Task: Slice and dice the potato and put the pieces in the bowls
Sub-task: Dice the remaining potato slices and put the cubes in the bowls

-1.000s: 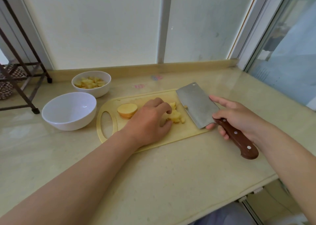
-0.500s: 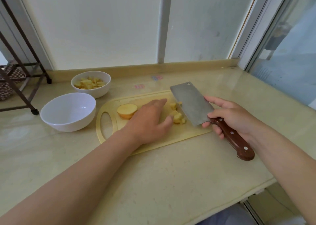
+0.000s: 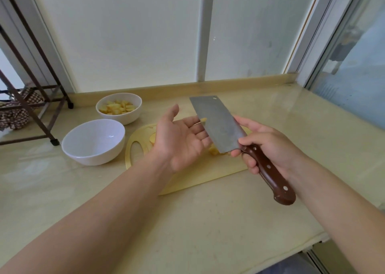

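Your left hand (image 3: 183, 138) is up over the cutting board (image 3: 193, 180), centre of the frame, palm turned upward, fingers straight and loose, gripping nothing. Its fingertips slip out of sight behind the cleaver (image 3: 216, 123).

Your right hand (image 3: 270, 148), right of centre, is wrapped round the brown handle (image 3: 268, 175), thumb up by the base of the blade. The blade is raised off the board and slants toward the upper left, its flat facing you.

One small yellow piece (image 3: 203, 119) shows right at the blade's edge, above your left fingers; whether it lies on the fingers or sticks to the steel, you can't tell from here.

The diced potato (image 3: 214, 151) sits on the board just below your left fingers and under the heel of the blade, only a little of the pile peeking out. A bigger potato chunk (image 3: 153, 138) lies on the board behind your left palm, mostly hidden.

Left of the board on the desk (image 3: 208, 221), the near white bowl (image 3: 93, 154) has nothing in it. Behind it, toward the wall, the far bowl (image 3: 127, 117) holds potato cubes (image 3: 117, 108). Both are well apart from your hands. A dark metal rack (image 3: 31, 98) stands at the far left edge.
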`<state>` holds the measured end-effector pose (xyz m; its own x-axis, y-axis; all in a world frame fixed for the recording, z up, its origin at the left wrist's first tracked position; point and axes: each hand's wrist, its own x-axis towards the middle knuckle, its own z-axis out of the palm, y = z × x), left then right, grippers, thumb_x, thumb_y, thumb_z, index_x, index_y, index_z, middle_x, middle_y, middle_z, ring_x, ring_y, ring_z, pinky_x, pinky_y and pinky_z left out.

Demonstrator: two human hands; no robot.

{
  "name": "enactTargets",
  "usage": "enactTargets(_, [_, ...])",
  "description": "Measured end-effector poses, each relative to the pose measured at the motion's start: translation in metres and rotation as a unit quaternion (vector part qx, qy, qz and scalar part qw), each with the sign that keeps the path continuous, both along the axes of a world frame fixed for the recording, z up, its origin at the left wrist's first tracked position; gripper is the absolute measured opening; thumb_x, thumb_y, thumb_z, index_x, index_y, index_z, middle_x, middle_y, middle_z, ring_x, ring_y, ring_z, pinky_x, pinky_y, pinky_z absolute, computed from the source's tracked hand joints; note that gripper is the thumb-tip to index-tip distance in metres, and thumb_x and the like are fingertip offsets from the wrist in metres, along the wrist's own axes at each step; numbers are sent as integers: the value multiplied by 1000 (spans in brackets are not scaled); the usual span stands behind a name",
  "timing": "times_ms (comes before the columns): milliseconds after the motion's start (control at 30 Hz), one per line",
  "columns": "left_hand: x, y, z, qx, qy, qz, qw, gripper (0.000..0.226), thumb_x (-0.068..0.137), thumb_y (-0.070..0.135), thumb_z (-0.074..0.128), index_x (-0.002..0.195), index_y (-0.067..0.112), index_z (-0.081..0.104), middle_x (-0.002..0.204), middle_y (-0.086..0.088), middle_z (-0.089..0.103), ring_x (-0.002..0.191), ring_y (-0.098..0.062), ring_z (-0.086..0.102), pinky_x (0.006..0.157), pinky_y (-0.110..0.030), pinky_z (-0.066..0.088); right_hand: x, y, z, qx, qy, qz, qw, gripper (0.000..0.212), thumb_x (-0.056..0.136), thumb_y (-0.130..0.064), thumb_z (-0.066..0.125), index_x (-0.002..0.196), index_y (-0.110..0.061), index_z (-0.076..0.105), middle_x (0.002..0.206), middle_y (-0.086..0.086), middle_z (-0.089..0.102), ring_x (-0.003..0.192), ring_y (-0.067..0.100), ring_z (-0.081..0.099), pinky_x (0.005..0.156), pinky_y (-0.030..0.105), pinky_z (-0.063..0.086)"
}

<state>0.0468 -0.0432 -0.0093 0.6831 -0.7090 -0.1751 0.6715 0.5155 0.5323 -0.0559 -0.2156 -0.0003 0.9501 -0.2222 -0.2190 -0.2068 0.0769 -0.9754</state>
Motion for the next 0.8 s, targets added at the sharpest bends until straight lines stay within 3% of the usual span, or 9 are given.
enactTargets(200, [7, 0, -1, 36, 1, 74, 997, 58, 100, 39, 40, 125, -11, 52, 114, -32, 65, 104, -44, 66, 94, -47, 54, -8, -37, 12, 16, -6, -73, 997, 57, 100, 3, 42, 144, -31, 55, 66, 14, 66, 37, 13, 47, 33, 21, 38])
enactTargets(367, [0, -6, 1, 34, 15, 14, 999, 64, 98, 47, 36, 130, -7, 47, 124, -34, 58, 110, -51, 60, 94, -58, 49, -12, -33, 10, 127, 9, -29, 991, 58, 99, 0, 37, 149, -28, 51, 63, 9, 58, 32, 8, 40, 29, 15, 32])
enactTargets(567, [-13, -6, 4, -9, 10, -92, 996, 78, 97, 59, 31, 137, -7, 40, 131, -34, 54, 120, -48, 55, 98, -54, 46, -3, -10, -1, 63, 11, -6, 998, 59, 101, 2, 40, 149, -30, 50, 65, 14, 63, 35, 13, 47, 33, 19, 37])
enactTargets(700, [-8, -4, 4, -15, 20, -66, 998, 77, 97, 54, 35, 135, -13, 36, 125, -39, 55, 115, -51, 57, 97, -54, 49, -2, -23, 1, 56, 4, -49, 997, 59, 100, 1, 41, 150, -27, 49, 65, 12, 64, 36, 12, 46, 33, 19, 36])
enactTargets(800, [-5, -3, 4, 8, 2, -33, 999, 68, 99, 46, 35, 127, -14, 44, 117, -37, 61, 106, -48, 63, 91, -50, 54, -4, -37, 5, 40, 0, -79, 996, 61, 99, 2, 41, 153, -26, 46, 64, 11, 64, 36, 12, 46, 33, 19, 36])
